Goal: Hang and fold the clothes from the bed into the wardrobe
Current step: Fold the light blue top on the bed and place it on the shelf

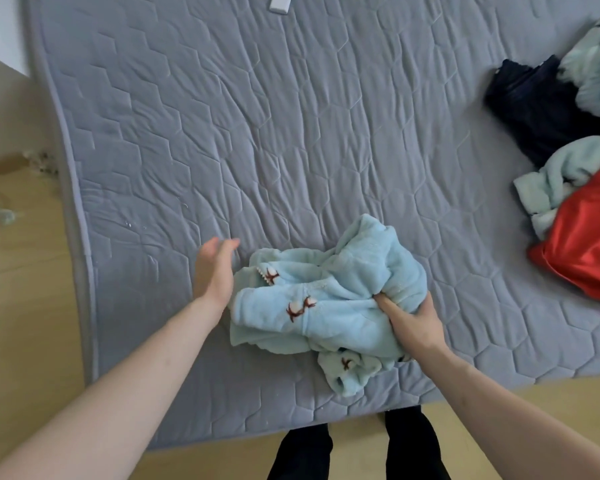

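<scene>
Bed (291, 116): grey quilted mattress cover, hexagon stitching, takes up most of the view; near edge runs just above the person's legs, left edge along the wood floor.
Clothes pile (568, 161): at the right edge of the bed; dark navy item, pale mint fleece pieces, one shiny red garment (589, 237). Well apart from the piece being worked.
Fleece garment (326, 296): pale blue, plush, small brown-and-white embroidered motifs. Bunched in a loose heap close to the near edge of the bed, a little right of centre; one end trails toward that edge.
Right hand (413, 323): on the right side of the heap, thumb pushed into a fold and fingers curled round a gathered bunch of the fleece. Firm grasp.
Left hand (215, 268): just beside the left side of the heap, not touching; fingers straight and held together, palm turned toward the fabric, holding nothing.
White object (280, 3): at the far edge of the bed, cut by the frame; identity unclear.
Handling, judged: light, soft, fully limp; thick pile should grip well, no slip or breakage risk. Will sag and collapse if lifted from one bunch.
Where to hold, judged: find a hem or waistband and take two corners, one per hand, then shake flat before folding.
Wardrobe: not in view.
</scene>
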{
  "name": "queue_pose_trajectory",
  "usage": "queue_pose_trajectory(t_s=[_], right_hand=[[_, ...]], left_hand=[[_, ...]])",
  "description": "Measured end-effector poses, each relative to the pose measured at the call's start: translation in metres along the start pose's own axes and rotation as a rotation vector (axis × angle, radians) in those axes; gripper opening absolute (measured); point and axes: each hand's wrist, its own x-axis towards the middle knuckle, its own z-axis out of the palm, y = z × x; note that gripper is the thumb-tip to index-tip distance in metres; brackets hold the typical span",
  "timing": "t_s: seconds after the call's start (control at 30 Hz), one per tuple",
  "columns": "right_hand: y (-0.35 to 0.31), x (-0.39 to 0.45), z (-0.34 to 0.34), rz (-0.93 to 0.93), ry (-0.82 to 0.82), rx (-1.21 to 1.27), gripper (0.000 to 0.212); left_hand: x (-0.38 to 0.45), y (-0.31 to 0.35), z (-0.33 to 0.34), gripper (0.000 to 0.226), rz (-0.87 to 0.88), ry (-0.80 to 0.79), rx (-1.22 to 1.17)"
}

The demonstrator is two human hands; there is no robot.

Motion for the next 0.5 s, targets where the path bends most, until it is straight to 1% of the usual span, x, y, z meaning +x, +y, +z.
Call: queue_pose_trajectory(t_s=[0.03, 0.07, 0.1, 0.13, 0.17, 0.2, 0.27, 0.33, 0.43, 0.5], right_hand=[[0.001, -0.002, 0.0, -0.005, -0.005, -0.006, 0.095], [0.003, -0.003, 0.001, -0.009, -0.014, -0.006, 0.098], [0.004, -0.004, 0.002, -0.006, -0.026, -0.003, 0.101], [0.005, -0.004, 0.002, 0.004, -0.038, 0.004, 0.103], [0.005, -0.003, 0.002, 0.019, -0.052, 0.015, 0.103], [0.006, -0.003, 0.002, 0.03, -0.069, 0.027, 0.098], [0.006, -0.001, 0.002, 0.049, -0.107, 0.055, 0.082], [0.006, 0.003, 0.003, 0.063, -0.144, 0.076, 0.077], [0.006, 0.014, 0.003, 0.066, -0.179, 0.077, 0.076], [0.007, 0.018, 0.002, 0.087, -0.198, 0.083, 0.072]], left_hand=[[-0.006, -0.006, -0.001, 0.089, 0.057, -0.115, 0.084], [-0.013, -0.015, 0.0, 0.111, 0.104, -0.239, 0.198], [-0.02, -0.025, 0.003, 0.126, 0.129, -0.356, 0.329], [-0.024, -0.036, 0.006, 0.137, 0.131, -0.443, 0.451], [-0.026, -0.045, 0.01, 0.144, 0.096, -0.489, 0.523], [-0.024, -0.052, 0.013, 0.148, 0.049, -0.493, 0.537], [-0.015, -0.059, 0.019, 0.153, -0.037, -0.455, 0.472], [-0.004, -0.057, 0.023, 0.156, -0.076, -0.44, 0.472], [0.008, -0.053, 0.029, 0.157, -0.095, -0.514, 0.486], [0.01, -0.052, 0.032, 0.145, -0.11, -0.598, 0.454]])
